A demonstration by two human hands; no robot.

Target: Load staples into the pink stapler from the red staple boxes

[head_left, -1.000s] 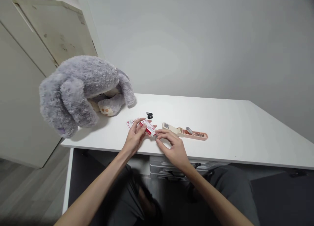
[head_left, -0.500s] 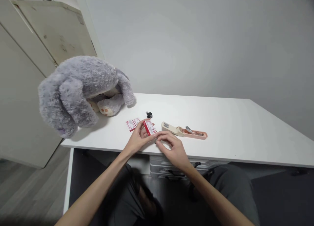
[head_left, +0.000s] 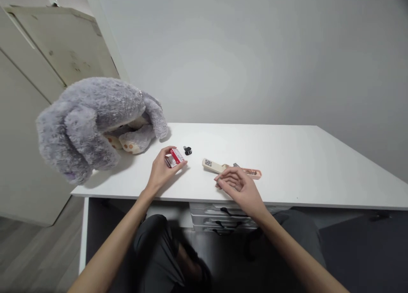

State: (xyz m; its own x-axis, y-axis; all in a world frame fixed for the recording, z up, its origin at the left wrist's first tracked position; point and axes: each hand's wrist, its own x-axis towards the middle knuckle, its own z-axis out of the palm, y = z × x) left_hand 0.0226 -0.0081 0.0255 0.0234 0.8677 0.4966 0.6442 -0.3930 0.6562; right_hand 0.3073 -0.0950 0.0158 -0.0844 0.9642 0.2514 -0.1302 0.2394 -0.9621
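Note:
My left hand [head_left: 163,169] grips a small red and white box [head_left: 176,156], held low over the white desk [head_left: 287,157] by another small box [head_left: 168,161]. My right hand [head_left: 238,187] hovers near the desk's front edge, its fingers curled and pinched together on something too small to name. Just beyond my right hand lies a beige and pink stapler [head_left: 219,167], swung open flat. A small black clip [head_left: 187,150] rests behind the red box.
A large grey plush animal [head_left: 92,123] lies on the desk's left end, overhanging the edge. A cream cabinet [head_left: 38,72] stands to the left. Grey drawers [head_left: 219,214] sit under the desk by my knees. A plain wall is behind.
My hands have parted. The left hand carried the red box back and left toward the other box. The right hand drew away to the right, beside the stapler.

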